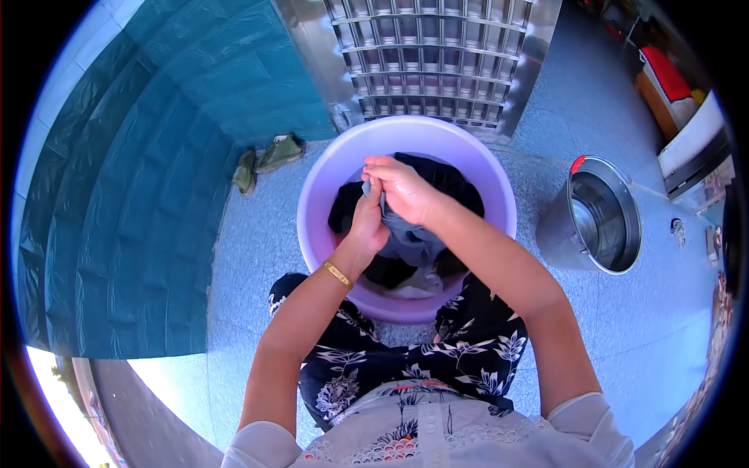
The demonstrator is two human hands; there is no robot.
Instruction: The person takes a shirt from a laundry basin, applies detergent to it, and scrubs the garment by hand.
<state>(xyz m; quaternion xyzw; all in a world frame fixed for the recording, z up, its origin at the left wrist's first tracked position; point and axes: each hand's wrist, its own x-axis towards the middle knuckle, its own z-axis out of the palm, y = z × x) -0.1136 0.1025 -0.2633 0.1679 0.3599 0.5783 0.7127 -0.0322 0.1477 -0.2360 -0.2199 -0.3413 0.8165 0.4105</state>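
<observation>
A large purple basin (320,210) stands on the floor between my knees, with dark clothes (452,181) and a white cloth (420,285) inside. Over its middle, my left hand (370,218) and my right hand (402,189) meet, closed around the upper part of a grey cloth (413,240). The rest of this cloth hangs down onto the other laundry. A gold bracelet circles my left wrist. The part of the cloth between my palms is mostly hidden.
To the right stands a metal bucket (552,230). Green shoes (278,153) sit at the back left beside a teal tiled wall (156,210). A metal grille door (429,58) rises behind the basin. Red fabric (665,72) lies at the far right.
</observation>
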